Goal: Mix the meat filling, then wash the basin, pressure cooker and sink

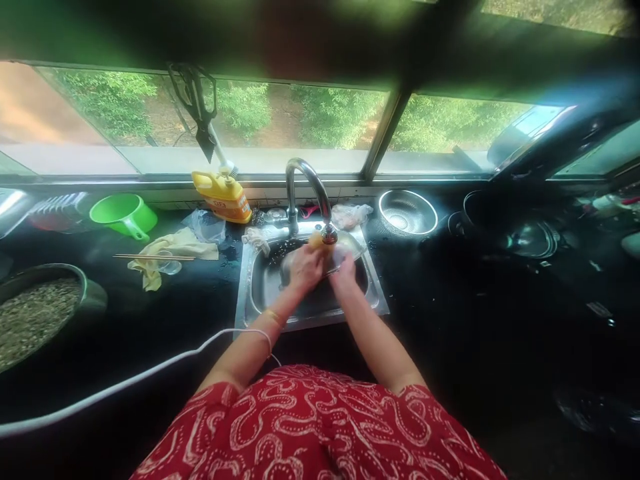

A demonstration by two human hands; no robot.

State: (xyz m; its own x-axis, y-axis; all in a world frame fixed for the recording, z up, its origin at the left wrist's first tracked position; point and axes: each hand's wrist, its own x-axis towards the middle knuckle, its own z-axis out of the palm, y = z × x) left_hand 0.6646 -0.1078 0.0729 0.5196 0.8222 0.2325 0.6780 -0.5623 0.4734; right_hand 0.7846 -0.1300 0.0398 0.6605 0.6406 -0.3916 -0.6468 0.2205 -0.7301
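Now both hands over sink (250, 293): left hand (305, 267) grip on sponge (316, 240), right hand (345, 270) holding bowl (350, 248).

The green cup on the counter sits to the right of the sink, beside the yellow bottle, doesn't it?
Not quite: the head view shows the green cup to the left of the sink, not the right. It does sit beside the yellow bottle, on the counter.

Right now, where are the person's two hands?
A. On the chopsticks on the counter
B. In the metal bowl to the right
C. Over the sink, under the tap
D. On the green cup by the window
C: the left hand and right hand meet over the sink, just below the tap.
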